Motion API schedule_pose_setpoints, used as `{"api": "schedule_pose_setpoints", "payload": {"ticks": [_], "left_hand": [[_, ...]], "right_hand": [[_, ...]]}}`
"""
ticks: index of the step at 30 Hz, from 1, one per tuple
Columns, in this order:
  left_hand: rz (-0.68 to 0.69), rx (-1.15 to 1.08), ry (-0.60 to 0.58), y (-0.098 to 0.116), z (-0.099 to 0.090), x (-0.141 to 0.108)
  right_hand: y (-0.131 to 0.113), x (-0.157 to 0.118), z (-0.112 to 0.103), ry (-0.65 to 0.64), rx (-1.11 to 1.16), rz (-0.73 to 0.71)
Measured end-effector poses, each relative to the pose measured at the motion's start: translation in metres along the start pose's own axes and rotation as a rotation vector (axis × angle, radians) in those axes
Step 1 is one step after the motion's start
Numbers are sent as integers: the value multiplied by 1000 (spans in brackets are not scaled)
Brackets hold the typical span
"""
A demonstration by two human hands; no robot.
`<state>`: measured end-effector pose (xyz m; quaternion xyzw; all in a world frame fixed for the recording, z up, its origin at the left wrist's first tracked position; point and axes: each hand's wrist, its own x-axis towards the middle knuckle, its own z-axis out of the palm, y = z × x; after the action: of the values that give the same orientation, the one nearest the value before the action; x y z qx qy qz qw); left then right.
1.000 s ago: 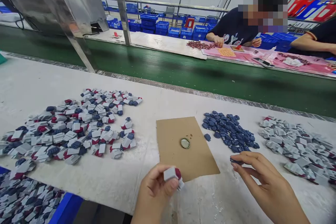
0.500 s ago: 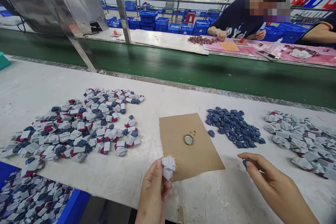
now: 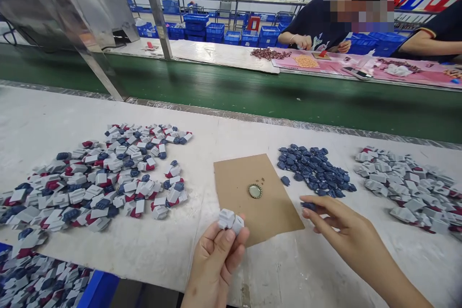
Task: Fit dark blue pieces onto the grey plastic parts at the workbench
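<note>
My left hand (image 3: 218,260) grips a light grey plastic piece (image 3: 227,220) between thumb and fingers, over the near edge of a brown cardboard sheet (image 3: 234,178). A small dark blue piece (image 3: 308,206) is pinched in the fingertips of my right hand (image 3: 339,226), just right of the sheet. On the cardboard lies a metal bottle cap (image 3: 255,191) with small brown bits beside it. A pile of dark blue pieces (image 3: 314,168) sits behind my right hand, and grey pieces (image 3: 407,187) are heaped farther right.
Grey, red and blue assembled pieces (image 3: 108,168) spread over the left of the table. A blue bin (image 3: 103,288) of similar pieces stands at the lower left. Beyond the green conveyor belt (image 3: 216,84), a person (image 3: 314,24) works at a pink-covered table.
My right hand has moved left toward the cardboard with the blue piece. My left hand has turned the grey piece to another angle. The whole view has shifted slightly.
</note>
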<state>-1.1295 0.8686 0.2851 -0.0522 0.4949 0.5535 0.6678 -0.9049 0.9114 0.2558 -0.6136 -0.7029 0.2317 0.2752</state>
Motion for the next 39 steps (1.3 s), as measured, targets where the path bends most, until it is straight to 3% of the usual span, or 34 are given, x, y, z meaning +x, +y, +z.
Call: {"api": "schedule_pose_setpoints", "payload": {"ticks": [4, 7, 14, 29, 39], "left_hand": [[58, -14, 15, -4, -3, 4], [179, 21, 55, -6, -7, 7], [354, 81, 90, -6, -18, 16], [360, 90, 38, -11, -23, 23], [354, 57, -5, -12, -23, 25]], "right_hand": [[-28, 17, 11, -91, 16, -195], [-41, 28, 21, -109, -72, -311], [-45, 39, 41, -57, -230, -433], [-46, 40, 47, 67, -477, -520], [-49, 43, 49, 8, -473, -553]]}}
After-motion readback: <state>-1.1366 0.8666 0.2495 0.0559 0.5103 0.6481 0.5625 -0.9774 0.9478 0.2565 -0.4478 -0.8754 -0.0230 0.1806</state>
